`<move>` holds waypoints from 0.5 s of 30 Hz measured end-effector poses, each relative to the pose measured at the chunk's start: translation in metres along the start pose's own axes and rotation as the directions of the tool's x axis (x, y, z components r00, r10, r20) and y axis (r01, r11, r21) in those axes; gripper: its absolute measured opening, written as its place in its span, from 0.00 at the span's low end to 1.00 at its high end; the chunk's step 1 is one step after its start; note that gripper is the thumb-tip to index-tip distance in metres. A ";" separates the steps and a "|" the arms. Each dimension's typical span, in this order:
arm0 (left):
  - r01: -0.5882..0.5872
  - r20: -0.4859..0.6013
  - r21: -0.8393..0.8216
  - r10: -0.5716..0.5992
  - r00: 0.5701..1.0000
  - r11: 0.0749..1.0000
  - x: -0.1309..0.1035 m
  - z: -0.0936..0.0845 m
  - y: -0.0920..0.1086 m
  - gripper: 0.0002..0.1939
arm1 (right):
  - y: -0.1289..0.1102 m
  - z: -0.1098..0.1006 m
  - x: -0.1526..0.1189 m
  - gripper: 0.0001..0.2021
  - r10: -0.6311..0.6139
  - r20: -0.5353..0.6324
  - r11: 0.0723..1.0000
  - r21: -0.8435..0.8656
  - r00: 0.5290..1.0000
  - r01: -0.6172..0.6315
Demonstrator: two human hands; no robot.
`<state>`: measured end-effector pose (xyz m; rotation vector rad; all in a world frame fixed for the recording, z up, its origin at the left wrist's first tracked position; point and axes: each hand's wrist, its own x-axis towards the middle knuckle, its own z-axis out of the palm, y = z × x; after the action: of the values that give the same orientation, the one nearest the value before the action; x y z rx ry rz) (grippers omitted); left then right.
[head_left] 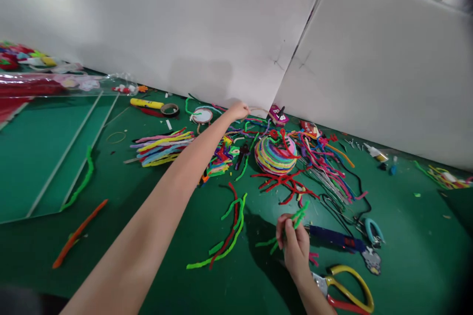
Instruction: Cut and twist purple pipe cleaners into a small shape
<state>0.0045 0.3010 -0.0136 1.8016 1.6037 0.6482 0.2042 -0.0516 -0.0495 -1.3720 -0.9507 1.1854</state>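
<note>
My left hand [240, 110] is stretched far forward near the white wall panel, its fingers pinched on a thin beige pipe cleaner [259, 109] that sticks out to the right. Green pipe cleaners [300, 214] are gripped between the fingers of my right hand [291, 238], low and right of centre, with ends poking out above and to the left. Beyond that hand lie red pipe cleaners [284, 184] and a round, striped coil basket [275, 157]. Lime, green and dark red strands [236, 226] rest on the green table to its left.
Yellow-and-red handled cutters [351, 288], teal pliers [374, 231] and a dark blue strip [334, 238] lie at the right. Striped bundled pipe cleaners [162, 147], black tape [170, 110] and an orange strand [79, 234] lie leftward. White panels [166, 24] stand behind.
</note>
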 end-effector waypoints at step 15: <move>-0.217 -0.159 -0.370 0.168 0.973 0.903 -0.045 -0.045 0.033 0.04 | -0.008 0.008 0.008 0.16 0.144 0.152 0.979 0.119 0.978 -0.163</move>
<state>-0.0122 0.2608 0.0432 1.6569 1.2671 1.1046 0.1985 -0.0411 -0.0428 -1.2871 -0.8605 1.4537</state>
